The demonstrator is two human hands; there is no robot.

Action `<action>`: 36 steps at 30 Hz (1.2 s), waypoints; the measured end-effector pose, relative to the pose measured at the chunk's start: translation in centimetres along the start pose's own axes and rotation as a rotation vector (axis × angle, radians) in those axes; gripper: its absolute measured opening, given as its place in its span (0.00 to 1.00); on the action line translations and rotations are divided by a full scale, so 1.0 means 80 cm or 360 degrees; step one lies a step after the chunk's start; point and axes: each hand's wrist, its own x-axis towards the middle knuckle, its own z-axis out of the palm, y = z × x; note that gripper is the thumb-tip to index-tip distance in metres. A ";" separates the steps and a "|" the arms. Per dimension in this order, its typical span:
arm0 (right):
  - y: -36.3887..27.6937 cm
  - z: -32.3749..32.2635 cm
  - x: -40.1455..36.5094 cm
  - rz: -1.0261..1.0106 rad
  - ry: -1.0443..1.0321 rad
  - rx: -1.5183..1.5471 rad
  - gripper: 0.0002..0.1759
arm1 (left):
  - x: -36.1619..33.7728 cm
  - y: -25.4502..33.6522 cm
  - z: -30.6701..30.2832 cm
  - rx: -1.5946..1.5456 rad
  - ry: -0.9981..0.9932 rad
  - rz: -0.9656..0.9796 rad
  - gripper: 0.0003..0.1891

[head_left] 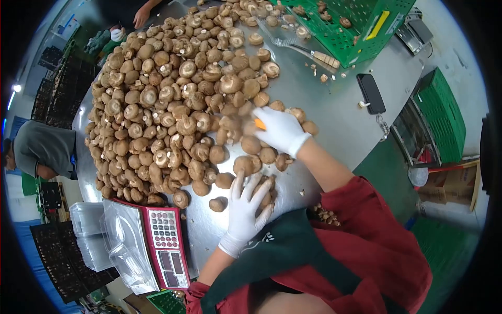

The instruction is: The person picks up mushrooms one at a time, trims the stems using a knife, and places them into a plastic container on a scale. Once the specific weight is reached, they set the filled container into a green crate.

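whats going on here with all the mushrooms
A person in white gloves and red sleeves works at the near edge of a big heap of brown mushrooms on a grey metal table. The left hand lies open, fingers spread over a few mushrooms. The right hand is curled on a small orange item in the heap. A red digital scale sits beside them; a black phone and a green plastic crate lie farther off. Another person in a grey shirt is at the table too.
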 end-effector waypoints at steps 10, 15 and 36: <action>0.101 -0.077 -0.031 0.0242 0.0638 0.0014 0.17 | 0.031 -0.037 -0.024 0.0175 0.0391 -0.0110 0.26; 0.127 -0.070 -0.003 0.0293 0.0622 -0.0484 0.22 | 0.141 -0.071 -0.039 0.0532 0.0210 -0.0121 0.35; 0.031 -0.068 0.120 0.0260 -0.0619 0.2660 0.41 | 0.043 -0.043 -0.021 0.0286 0.0120 -0.0153 0.18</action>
